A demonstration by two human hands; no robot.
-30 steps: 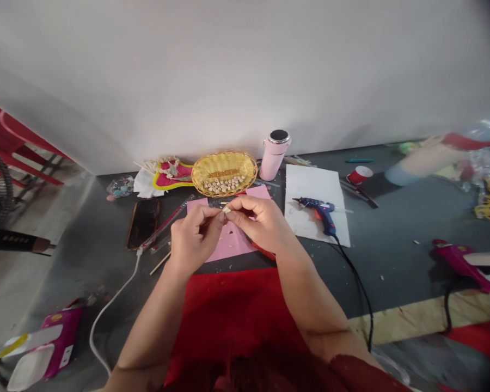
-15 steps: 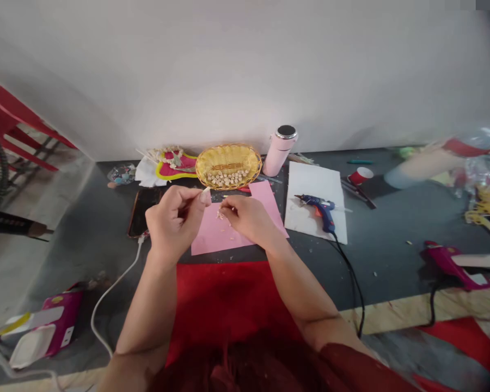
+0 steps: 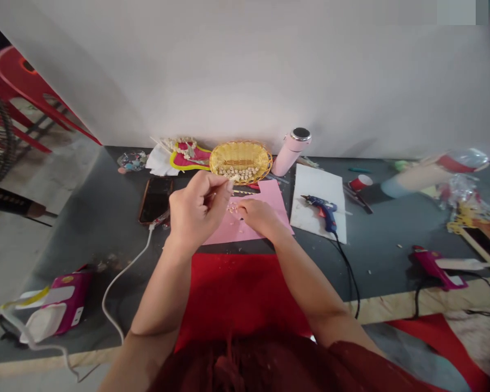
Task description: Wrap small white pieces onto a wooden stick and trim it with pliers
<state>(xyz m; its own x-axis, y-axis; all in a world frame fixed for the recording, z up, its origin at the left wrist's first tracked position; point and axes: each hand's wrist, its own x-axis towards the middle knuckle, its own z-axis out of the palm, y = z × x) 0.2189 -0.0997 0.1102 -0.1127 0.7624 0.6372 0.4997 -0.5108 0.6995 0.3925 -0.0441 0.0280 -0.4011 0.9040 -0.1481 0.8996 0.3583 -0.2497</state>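
Observation:
My left hand [image 3: 200,209] is raised above the pink paper [image 3: 218,233], thumb and forefinger pinched on a small pale piece [image 3: 236,178]. The piece is too small for me to name its kind. Lower and to the right, my right hand [image 3: 260,218] rests on the paper with its fingers curled together. Its fingertips touch or nearly touch a little heap of pale bits [image 3: 232,208]; what they hold, if anything, is hidden. Just behind the hands stands a yellow wicker basket [image 3: 240,148] containing several small pale cubes [image 3: 245,173].
A pink flask [image 3: 289,155] stands right of the basket. A blue glue gun [image 3: 326,213] lies on a white board [image 3: 310,182], its cord trailing forward. Left are a phone [image 3: 155,198] with a white cable [image 3: 126,277] and a magenta device [image 3: 71,296]. A red cup [image 3: 361,182] lies right.
The camera view has shifted, so the table items appear farther right. My left hand still pinches the pale piece, now nearer the basket's front in view. My right hand stays at the bits.

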